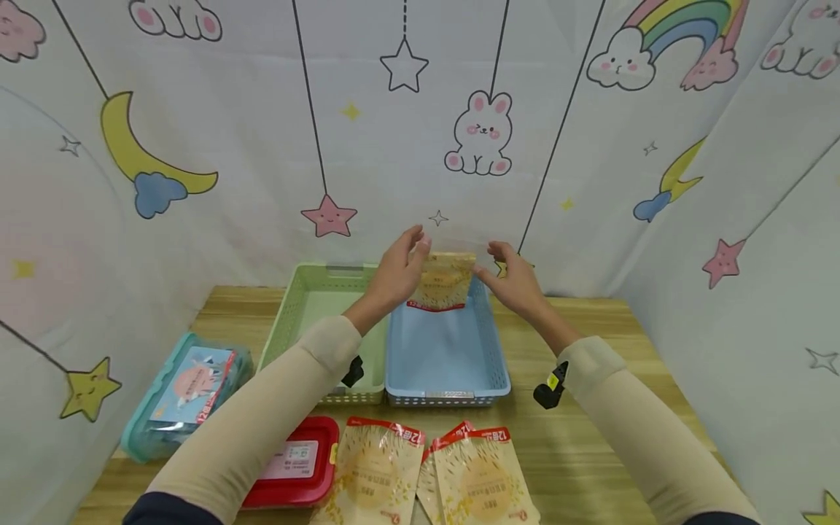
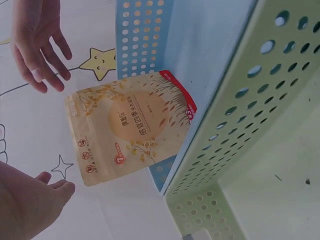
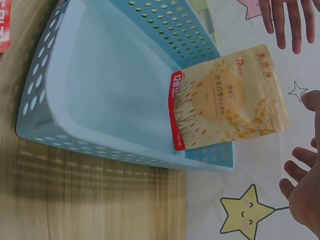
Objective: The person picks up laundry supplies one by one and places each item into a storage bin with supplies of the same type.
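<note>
1. Tan pouch (image 3: pixel 220 102): at far end of blue basket (image 1: pixel 448 354), red-banded edge down, top above rim.
2. Left hand (image 1: pixel 398 271) and right hand (image 1: pixel 517 283): both hands released, fingers loose, either side of pouch, apart from it.
3. Green basket (image 1: pixel 331 310): just left of blue one, on wooden counter (image 1: pixel 571 445).
4. Nearer: three similar pouches (image 1: pixel 379 470), lying; red box (image 1: pixel 325 463) beside them.
5. Teal box (image 1: pixel 172 364): left of green basket.

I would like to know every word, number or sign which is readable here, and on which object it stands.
"12倍 x3": pouch at the blue basket
"感官四季": same pouch
"12倍": left front pouch
"12倍": right front pouch
"12倍": teal-lidded box
Too small or blurred: the print on the red box and the pouches' remaining fine print.
</note>
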A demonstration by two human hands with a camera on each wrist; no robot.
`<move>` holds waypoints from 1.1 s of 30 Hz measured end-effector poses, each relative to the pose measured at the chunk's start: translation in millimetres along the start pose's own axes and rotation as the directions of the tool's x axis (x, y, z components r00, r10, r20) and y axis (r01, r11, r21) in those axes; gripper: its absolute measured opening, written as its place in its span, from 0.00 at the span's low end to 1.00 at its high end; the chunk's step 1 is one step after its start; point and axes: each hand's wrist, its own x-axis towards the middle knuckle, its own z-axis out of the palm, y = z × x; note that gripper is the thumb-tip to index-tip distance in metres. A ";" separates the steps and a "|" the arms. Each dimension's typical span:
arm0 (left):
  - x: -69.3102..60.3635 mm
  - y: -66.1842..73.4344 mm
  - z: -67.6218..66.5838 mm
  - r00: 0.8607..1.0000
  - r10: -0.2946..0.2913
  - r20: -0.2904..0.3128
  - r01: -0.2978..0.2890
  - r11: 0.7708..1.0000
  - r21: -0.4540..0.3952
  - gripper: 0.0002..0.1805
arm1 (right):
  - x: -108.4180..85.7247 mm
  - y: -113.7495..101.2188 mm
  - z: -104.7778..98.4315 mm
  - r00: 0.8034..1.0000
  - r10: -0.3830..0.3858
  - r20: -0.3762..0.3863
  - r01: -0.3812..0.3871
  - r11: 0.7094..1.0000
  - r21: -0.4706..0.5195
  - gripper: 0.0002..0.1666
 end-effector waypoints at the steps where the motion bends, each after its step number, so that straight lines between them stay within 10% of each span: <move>1: -0.8 0.4 -0.4 1.000 0.002 0.009 -0.002 1.000 0.006 0.40 | -0.5 0.3 -0.7 1.000 -0.001 0.000 0.001 1.000 -0.002 0.43; 17: -10.4 11.1 4.9 0.989 0.062 0.137 -0.070 0.996 0.060 0.36 | -9.3 1.4 -13.4 0.999 -0.050 0.013 0.050 0.999 -0.001 0.38; 33: -26.1 15.0 15.2 0.927 0.107 0.360 -0.177 0.970 0.168 0.35 | -27.4 8.2 -20.1 0.995 -0.102 -0.010 0.103 0.994 0.030 0.27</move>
